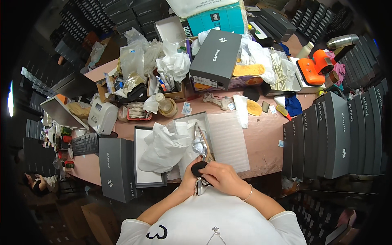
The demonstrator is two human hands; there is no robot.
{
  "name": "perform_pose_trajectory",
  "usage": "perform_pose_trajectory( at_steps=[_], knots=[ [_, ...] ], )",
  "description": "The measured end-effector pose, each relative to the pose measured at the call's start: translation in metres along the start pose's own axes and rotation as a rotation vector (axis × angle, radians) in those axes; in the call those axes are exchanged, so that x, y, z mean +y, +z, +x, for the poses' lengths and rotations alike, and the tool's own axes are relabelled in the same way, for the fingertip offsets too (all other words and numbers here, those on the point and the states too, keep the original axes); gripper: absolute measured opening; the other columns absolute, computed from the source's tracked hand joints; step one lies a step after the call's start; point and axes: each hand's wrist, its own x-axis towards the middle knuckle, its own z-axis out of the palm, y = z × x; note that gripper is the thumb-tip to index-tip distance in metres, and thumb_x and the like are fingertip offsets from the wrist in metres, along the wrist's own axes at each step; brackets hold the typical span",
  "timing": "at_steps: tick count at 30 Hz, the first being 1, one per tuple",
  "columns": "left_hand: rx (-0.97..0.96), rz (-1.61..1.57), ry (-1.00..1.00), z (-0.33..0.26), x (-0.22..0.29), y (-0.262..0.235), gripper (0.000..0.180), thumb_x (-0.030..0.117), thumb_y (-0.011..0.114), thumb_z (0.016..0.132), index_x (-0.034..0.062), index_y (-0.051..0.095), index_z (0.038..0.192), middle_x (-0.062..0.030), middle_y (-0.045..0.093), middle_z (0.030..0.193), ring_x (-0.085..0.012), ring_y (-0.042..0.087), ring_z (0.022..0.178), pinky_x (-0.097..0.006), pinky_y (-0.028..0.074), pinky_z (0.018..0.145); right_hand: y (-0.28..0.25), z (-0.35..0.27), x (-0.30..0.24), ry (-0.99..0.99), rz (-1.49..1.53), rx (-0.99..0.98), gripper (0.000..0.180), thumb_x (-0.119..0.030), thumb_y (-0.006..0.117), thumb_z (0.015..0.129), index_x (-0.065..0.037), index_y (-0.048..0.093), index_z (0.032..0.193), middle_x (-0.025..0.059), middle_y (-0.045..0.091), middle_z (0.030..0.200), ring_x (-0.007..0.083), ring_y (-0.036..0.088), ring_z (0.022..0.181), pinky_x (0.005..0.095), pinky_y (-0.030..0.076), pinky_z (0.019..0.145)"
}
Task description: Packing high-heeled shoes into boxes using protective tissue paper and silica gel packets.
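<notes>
Close to my body at the table's front edge, I hold a silvery pointed shoe [199, 146], its toe away from me. My left hand [187, 181] is closed around its heel end. In my right hand [223, 176], a round black sponge-like pad [199, 168] is pinched and rests against the shoe; the exact contact is hidden by my fingers. Just beyond lies an open grey shoebox [165, 179] with crumpled white tissue paper [163, 148]. A white foam sheet [228, 143] is spread to the right of the shoe.
A grey shoebox [115, 163] stands at the left, near a keyboard [85, 143] and a white desktop device [102, 116]. Upright grey shoeboxes [337, 134] line the right side. Another grey box [216, 55] sits on clutter at the back, left of an orange device [312, 70].
</notes>
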Motion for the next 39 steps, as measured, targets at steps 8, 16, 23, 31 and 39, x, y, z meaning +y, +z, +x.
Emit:
perform_pose_trajectory(
  at_steps=[8,16,23,31,39],
  knots=[
    [-0.008,0.016,-0.083,0.005,0.028,0.023,0.044,0.043,0.042,0.100,0.0015,0.054,0.092,-0.0039,0.049,0.067,-0.0124,0.048,0.059,-0.023,0.041,0.055,-0.064,-0.018,0.070,0.237,-0.055,0.549,0.017,-0.005,0.064,0.083,0.001,0.067,0.099,0.0145,0.063,0.086,0.0252,0.061,0.077,0.0310,0.047,0.070],
    [-0.045,0.087,-0.123,-0.001,0.033,0.033,0.043,0.044,0.043,0.099,0.0026,0.054,0.093,-0.0037,0.050,0.073,-0.0103,0.047,0.061,-0.023,0.041,0.057,-0.045,-0.053,0.167,0.421,-0.329,0.635,0.028,-0.014,0.064,0.085,0.001,0.062,0.108,0.0183,0.057,0.099,0.0349,0.059,0.089,0.0388,0.047,0.077],
    [0.023,0.149,-0.105,0.004,0.029,0.031,0.032,0.037,0.050,0.098,0.0054,0.053,0.105,-0.0018,0.054,0.081,-0.0087,0.050,0.066,-0.022,0.043,0.060,-0.046,-0.048,0.191,0.509,-0.550,0.528,0.033,-0.020,0.064,0.085,-0.005,0.061,0.113,0.0155,0.056,0.112,0.0331,0.053,0.105,0.0448,0.039,0.090],
    [-0.012,0.055,-0.046,0.019,0.029,0.020,0.032,0.028,0.058,0.095,0.0036,0.052,0.115,-0.0020,0.055,0.084,-0.0102,0.053,0.074,-0.023,0.046,0.069,-0.109,0.065,0.212,0.251,-0.372,0.563,0.022,-0.015,0.067,0.082,-0.002,0.064,0.099,0.0149,0.062,0.088,0.0310,0.062,0.077,0.0396,0.049,0.069],
    [0.109,0.030,0.027,0.026,0.034,0.028,0.030,0.028,0.056,0.096,0.0034,0.051,0.113,-0.0034,0.055,0.080,-0.0103,0.052,0.070,-0.023,0.046,0.071,-0.103,0.148,0.320,0.489,-0.777,0.255,0.030,-0.018,0.069,0.078,-0.004,0.063,0.103,0.0175,0.062,0.095,0.0333,0.063,0.089,0.0433,0.052,0.070]
  ],
)
